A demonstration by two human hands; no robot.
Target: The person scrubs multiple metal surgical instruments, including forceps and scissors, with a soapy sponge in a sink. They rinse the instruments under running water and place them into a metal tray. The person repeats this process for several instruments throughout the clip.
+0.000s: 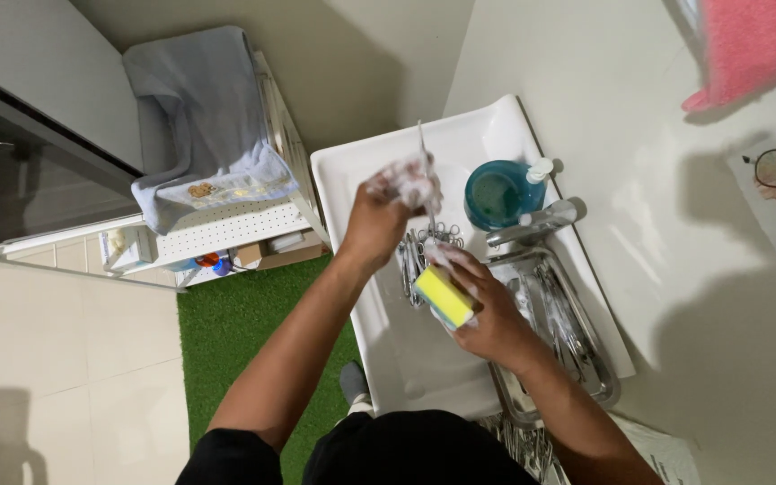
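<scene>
Over a white sink [379, 180], my left hand [386, 211], covered in soap foam, is shut on a thin metal instrument [425, 171] that stands upright. My right hand [482, 310] grips a yellow sponge [443, 295] just below and to the right of the instrument's lower end. Several metal scissor-like instruments [419, 250] lie in the sink between my hands.
A metal tray [586, 359] with several instruments rests on the sink's right side. A teal soap dispenser [498, 193] stands by the faucet [536, 224]. At left a white shelf [226, 224] carries a grey towel [195, 108]. Green mat [235, 332] on the floor. Pink cloth [752, 45] hangs top right.
</scene>
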